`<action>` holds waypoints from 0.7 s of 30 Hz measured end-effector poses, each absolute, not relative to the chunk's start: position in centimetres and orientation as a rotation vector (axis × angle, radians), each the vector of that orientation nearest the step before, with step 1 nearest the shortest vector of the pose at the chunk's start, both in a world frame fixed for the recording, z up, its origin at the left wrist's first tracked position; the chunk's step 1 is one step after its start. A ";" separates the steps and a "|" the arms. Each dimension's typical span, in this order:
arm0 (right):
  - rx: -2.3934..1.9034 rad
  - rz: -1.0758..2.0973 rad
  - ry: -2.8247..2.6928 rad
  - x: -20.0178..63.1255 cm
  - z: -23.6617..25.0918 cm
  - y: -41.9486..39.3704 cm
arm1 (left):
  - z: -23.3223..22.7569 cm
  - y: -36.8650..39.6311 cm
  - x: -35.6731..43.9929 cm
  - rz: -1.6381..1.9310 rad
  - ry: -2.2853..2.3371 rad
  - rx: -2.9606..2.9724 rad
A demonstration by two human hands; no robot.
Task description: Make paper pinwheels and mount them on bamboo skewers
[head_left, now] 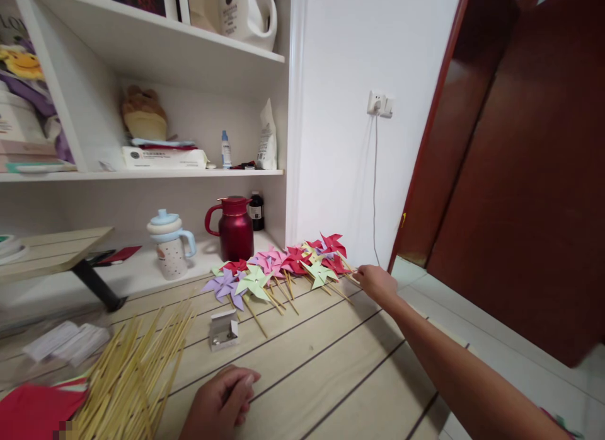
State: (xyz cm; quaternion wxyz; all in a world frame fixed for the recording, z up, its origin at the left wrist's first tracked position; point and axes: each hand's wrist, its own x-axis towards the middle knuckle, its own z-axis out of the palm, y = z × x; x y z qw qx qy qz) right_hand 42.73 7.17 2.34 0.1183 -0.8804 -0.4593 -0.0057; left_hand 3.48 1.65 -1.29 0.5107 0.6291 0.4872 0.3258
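Note:
My right hand (377,283) reaches to the right end of a pile of paper pinwheels, its fingers closed on the thin stick of a red pinwheel (334,244). In the pile, a light green pinwheel (255,282), a purple pinwheel (227,287) and a pink pinwheel (270,261) lie among several others, sticks pointing toward me. Low in the view, my left hand (224,399) rests over the table with fingers curled in and nothing visible in them. Beyond it stands a small open white box (224,331) with tiny pieces inside.
Many loose bamboo sticks (137,370) cover the table's left side, beside red paper (40,411) and a clear plastic bag (66,342). At the back stand a speckled cup (172,251) and a red thermos jug (236,232) under white shelves (189,175). A cord (375,188) hangs from a wall socket.

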 end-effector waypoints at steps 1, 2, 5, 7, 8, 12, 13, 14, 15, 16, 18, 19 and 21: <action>-2.574 -0.017 -1.350 42.8 2.2 6.8 | -1.2 1.7 3.5 0.777 1.178 1.511; -2.575 -0.014 -1.354 43.0 2.2 6.3 | -1.2 1.7 3.5 0.773 1.182 1.510; -2.585 -0.013 -1.352 43.4 2.0 4.6 | -1.2 1.8 3.5 0.771 1.190 1.518; -2.590 -0.008 -1.367 43.7 1.9 3.5 | -1.1 1.8 3.5 0.775 1.193 1.526; -2.591 -0.006 -1.380 43.7 1.9 3.0 | -1.0 1.8 3.5 0.777 1.195 1.531; -2.593 0.002 -1.428 43.6 1.6 2.0 | -1.1 1.6 3.5 0.788 1.211 1.537; -2.595 0.003 -1.434 43.5 1.5 2.0 | -1.1 1.6 3.5 0.787 1.214 1.536; -2.598 0.004 -1.438 43.4 1.4 2.0 | -1.2 1.6 3.5 0.787 1.215 1.536; -2.602 0.005 -1.439 43.4 1.3 2.0 | -1.3 1.7 3.4 0.785 1.213 1.538; -2.606 0.005 -1.440 43.4 1.2 2.1 | -1.3 1.7 3.4 0.785 1.208 1.540; -2.613 0.005 -1.444 43.5 1.0 2.2 | -1.3 1.8 3.4 0.789 1.195 1.543; -2.615 0.005 -1.447 43.5 0.9 2.1 | -1.3 1.8 3.4 0.791 1.189 1.542; -2.619 0.006 -1.454 43.7 0.8 2.0 | -1.1 1.8 3.5 0.796 1.192 1.533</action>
